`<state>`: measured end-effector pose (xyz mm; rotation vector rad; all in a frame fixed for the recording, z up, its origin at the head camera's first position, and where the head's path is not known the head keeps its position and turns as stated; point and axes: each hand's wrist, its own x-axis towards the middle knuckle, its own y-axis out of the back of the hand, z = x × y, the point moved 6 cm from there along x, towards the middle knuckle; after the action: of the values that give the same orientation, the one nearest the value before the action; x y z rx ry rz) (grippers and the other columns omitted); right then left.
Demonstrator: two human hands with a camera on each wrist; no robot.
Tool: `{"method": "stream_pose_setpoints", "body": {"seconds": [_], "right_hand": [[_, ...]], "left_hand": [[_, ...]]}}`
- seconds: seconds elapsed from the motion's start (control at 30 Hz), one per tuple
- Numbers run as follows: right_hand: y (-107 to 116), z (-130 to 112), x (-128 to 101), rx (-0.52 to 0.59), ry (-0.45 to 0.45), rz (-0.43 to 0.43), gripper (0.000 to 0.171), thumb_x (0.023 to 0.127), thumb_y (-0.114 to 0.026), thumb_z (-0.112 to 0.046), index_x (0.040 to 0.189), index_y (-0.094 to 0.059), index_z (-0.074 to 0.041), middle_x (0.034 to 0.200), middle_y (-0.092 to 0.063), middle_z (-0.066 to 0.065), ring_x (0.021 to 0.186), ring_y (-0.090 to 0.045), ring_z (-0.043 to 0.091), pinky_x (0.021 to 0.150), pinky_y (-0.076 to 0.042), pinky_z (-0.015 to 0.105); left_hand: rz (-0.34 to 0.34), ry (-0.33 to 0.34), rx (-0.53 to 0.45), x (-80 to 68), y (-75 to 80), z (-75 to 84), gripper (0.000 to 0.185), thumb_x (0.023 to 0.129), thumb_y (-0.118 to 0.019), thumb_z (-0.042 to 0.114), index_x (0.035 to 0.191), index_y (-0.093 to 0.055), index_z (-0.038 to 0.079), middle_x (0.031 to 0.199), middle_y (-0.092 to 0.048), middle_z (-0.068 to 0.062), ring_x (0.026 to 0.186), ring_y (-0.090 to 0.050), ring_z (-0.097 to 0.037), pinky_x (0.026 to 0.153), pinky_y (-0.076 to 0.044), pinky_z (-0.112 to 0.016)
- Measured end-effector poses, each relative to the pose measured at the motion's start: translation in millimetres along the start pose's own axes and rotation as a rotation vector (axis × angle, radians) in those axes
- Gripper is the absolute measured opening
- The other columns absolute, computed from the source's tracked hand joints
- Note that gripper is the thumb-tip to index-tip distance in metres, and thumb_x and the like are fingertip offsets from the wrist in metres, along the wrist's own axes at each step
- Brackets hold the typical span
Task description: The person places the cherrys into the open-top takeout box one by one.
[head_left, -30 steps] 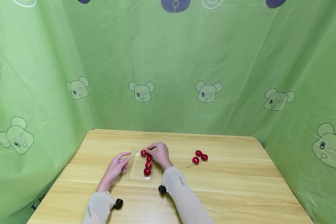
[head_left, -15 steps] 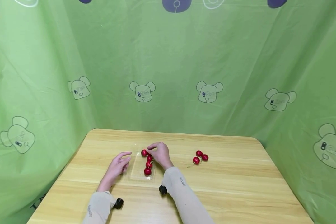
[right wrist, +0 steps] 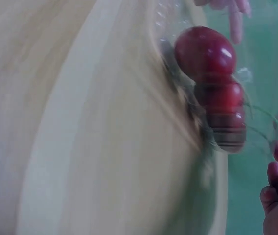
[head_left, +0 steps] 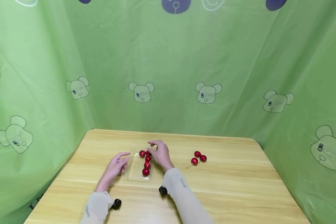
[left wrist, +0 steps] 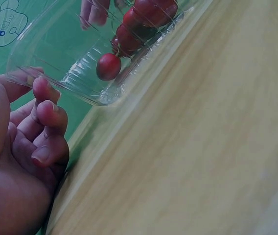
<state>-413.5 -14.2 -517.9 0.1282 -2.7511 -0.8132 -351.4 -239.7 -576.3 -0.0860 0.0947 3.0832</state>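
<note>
Cherries (head_left: 146, 162) lie in a row inside a clear plastic tray (head_left: 136, 174), which sits on the wooden tabletop (head_left: 229, 186) between the two hands. Four red fruits are countable in the head view: one at the far left corner of the tray, two close together just below the right hand's fingertips, and one nearer the person, toward the tray's near edge.

Right hand (head_left: 160, 154) is raised over the far right part of the tray, fingers loosely bent and drawn toward the thumb. Whether they pinch a stem cannot be told from any view. The right wrist view is blurred; it shows the fruits stacked close against the tray wall (right wrist: 256, 58), with fingertips (right wrist: 276, 171) at the lower right edge.

Left hand (head_left: 116, 165) rests on the tabletop just left of the tray, fingers relaxed and slightly curled, gripping nothing. In the left wrist view its fingertips (left wrist: 46, 112) sit just beside the tray's ribbed rim (left wrist: 75, 83); contact cannot be confirmed.

Well to the right of the right hand, three loose cherries (head_left: 198, 157) lie clustered on the tabletop, one with a pale stem trailing toward the person.

A green cloth backdrop (head_left: 168, 62) printed with bear heads encloses the tabletop on three sides.
</note>
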Motion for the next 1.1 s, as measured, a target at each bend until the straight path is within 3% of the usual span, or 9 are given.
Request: {"method": "stream_pose_setpoints", "body": {"seconds": [0.1,0.37,0.87,1.1], "right_hand": [[10.2,-1.8,-1.1,-0.006,0.021,0.004,0.033,0.092,-0.078,-0.014,0.125,-0.074,-0.012,0.112,-0.069,0.008,0.075,-0.054,0.012,0.068,-0.048,0.024],[47.6,0.4,-9.2,-0.001,0.039,-0.03,0.028,0.093,-0.076,-0.012,0.121,-0.075,-0.01,0.11,-0.07,0.009,0.086,-0.061,0.018,0.075,-0.052,0.027],[95.7,36.3,-49.4,-0.079,0.002,-0.134,0.026,0.093,-0.077,-0.009,0.119,-0.075,-0.01,0.108,-0.07,0.005,0.088,-0.061,0.015,0.075,-0.053,0.027],[122.9,53.3,-63.8,-0.119,-0.001,-0.163,0.026,0.092,-0.077,-0.007,0.119,-0.075,-0.007,0.114,-0.07,0.012,0.088,-0.063,0.017,0.073,-0.053,0.026]], "left_hand": [[0.003,0.009,-0.008,-0.2,0.5,-1.1,0.046,0.105,-0.062,0.028,0.145,-0.054,0.008,0.073,-0.057,0.001,0.057,-0.048,-0.007,0.051,-0.039,-0.018],[0.0,0.001,0.012,-1.7,0.7,0.8,0.049,0.106,-0.061,0.03,0.146,-0.052,0.005,0.074,-0.056,0.002,0.058,-0.048,-0.007,0.051,-0.038,-0.019],[-0.017,0.013,-0.003,-2.7,-1.1,1.9,0.049,0.106,-0.061,0.032,0.147,-0.051,0.008,0.075,-0.057,0.0,0.058,-0.049,-0.008,0.051,-0.039,-0.019],[-0.019,0.018,-0.015,-2.4,-2.1,1.5,0.049,0.106,-0.061,0.03,0.147,-0.051,0.007,0.075,-0.057,0.001,0.058,-0.049,-0.008,0.051,-0.04,-0.019]]}}
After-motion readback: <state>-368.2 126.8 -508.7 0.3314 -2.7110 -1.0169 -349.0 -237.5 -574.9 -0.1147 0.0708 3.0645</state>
